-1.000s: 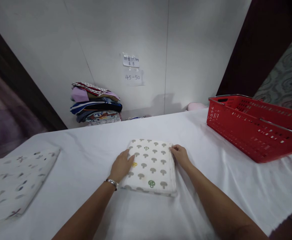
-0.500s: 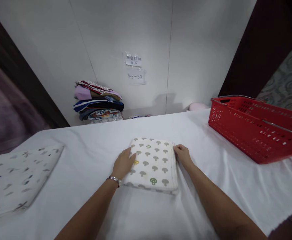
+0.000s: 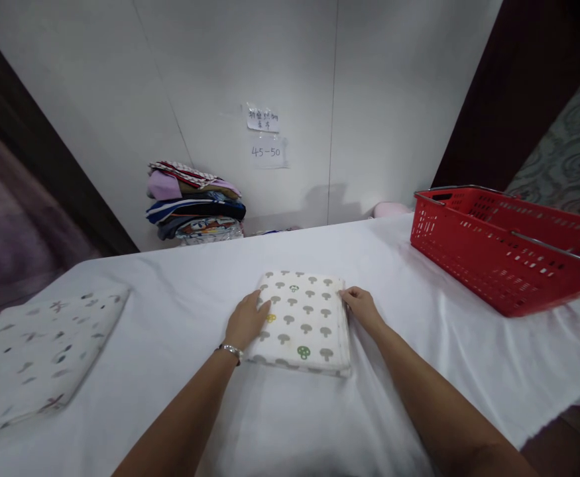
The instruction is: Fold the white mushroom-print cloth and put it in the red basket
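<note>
Mushroom-print cloth [image 3: 299,324]: folded into a thick, flat square just below the centre of the frame, white with grey mushrooms and a few green and yellow ones.
Left hand [image 3: 244,321]: laid on the cloth's left edge, thumb apart from the fingers, pressing rather than gripping.
Bracelet [image 3: 231,351]: silver-coloured, around the left wrist.
Right hand [image 3: 362,310]: thumb and fingertips drawn together, pinching the cloth's right edge near its far corner.
Other cloth [image 3: 46,358]: white with small scattered prints, lying flat at lower left, well apart from both hands.
White sheet [image 3: 160,318]: beneath both cloths, lightly creased.
Basket [image 3: 468,265]: red, with holes in its sides and metal handles, on the sheet at the right of the frame.
Clothes pile [image 3: 195,202]: mixed colours, stacked left of centre beyond the sheet's far edge.
Wall [image 3: 394,99]: pale, across the upper frame.
Paper notes [image 3: 270,153]: two handwritten ones on the wall, the lower reading "45-50".
</note>
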`<state>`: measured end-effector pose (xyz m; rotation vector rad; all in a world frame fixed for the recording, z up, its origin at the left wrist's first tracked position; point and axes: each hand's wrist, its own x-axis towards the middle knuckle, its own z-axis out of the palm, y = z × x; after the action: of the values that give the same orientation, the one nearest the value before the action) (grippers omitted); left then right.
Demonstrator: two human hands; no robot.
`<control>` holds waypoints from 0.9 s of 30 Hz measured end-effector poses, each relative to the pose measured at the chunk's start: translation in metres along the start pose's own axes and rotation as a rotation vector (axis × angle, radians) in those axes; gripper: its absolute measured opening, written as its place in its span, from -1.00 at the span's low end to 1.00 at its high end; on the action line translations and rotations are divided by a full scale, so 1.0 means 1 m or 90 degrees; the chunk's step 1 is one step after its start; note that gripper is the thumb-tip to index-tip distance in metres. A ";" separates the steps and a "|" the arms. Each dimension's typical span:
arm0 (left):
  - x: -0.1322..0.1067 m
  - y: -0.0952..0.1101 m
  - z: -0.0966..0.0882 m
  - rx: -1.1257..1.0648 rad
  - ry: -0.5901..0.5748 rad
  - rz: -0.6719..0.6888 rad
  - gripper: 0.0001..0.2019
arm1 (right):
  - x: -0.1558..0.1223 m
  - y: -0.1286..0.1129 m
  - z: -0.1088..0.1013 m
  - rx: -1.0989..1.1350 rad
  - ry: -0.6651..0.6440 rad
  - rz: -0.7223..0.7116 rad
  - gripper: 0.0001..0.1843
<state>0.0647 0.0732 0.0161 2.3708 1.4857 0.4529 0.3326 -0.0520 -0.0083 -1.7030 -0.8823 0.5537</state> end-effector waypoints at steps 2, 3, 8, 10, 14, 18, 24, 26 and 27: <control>0.000 -0.001 0.001 -0.001 0.002 -0.001 -0.49 | -0.003 -0.002 -0.002 -0.025 -0.017 -0.005 -0.66; 0.001 -0.002 0.002 -0.002 0.003 -0.002 -0.48 | -0.005 -0.003 -0.002 -0.038 -0.023 -0.006 -0.66; 0.001 -0.002 0.001 -0.006 0.002 0.001 -0.48 | -0.008 -0.004 -0.002 -0.086 -0.034 -0.012 -0.76; 0.001 -0.001 0.000 -0.007 0.003 -0.003 -0.48 | -0.007 -0.003 -0.002 -0.092 -0.028 -0.010 -0.81; 0.001 0.000 0.000 -0.007 0.005 -0.005 -0.49 | -0.005 0.000 -0.004 -0.085 -0.022 0.026 -0.81; 0.001 -0.001 0.001 -0.004 0.008 -0.001 -0.49 | -0.006 0.003 -0.005 -0.080 -0.062 0.076 -0.77; 0.000 0.000 -0.001 -0.021 -0.001 -0.055 -0.45 | -0.008 0.001 -0.007 -0.092 -0.100 0.123 -0.76; 0.002 0.002 -0.005 -0.021 -0.012 -0.097 -0.41 | -0.008 0.000 -0.007 -0.099 -0.108 0.134 -0.77; 0.003 0.003 -0.006 -0.018 -0.027 -0.114 -0.40 | -0.008 -0.001 -0.007 -0.105 -0.112 0.140 -0.76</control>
<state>0.0654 0.0750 0.0233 2.1867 1.6419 0.3746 0.3327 -0.0622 -0.0062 -1.9364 -0.8906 0.8075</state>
